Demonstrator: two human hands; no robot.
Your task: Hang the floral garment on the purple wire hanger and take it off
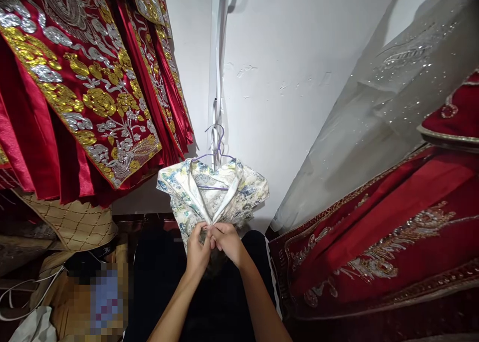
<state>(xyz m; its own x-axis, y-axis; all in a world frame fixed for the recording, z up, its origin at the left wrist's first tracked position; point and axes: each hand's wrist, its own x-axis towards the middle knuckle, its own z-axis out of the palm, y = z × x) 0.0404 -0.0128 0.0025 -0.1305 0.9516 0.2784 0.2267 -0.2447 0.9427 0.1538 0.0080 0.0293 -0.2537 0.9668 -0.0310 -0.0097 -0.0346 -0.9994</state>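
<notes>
A short-sleeved floral shirt in white, blue and green is on a thin purple hanger in front of me. Its pale collar edges come together in a V at the chest. There my left hand pinches one front edge of the shirt. Right beside it, my right hand has its fingers closed on the other edge, and the two hands touch. Whatever small fastening may lie between the fingertips is hidden. Below the hands, the lower part of the shirt is mostly covered by my arms.
Red garments with gold and silver embroidery hang at the left. On the right are a sparkly white sheer garment and a red embroidered one. A white wall with a vertical cable stands behind. White cord lies lower left.
</notes>
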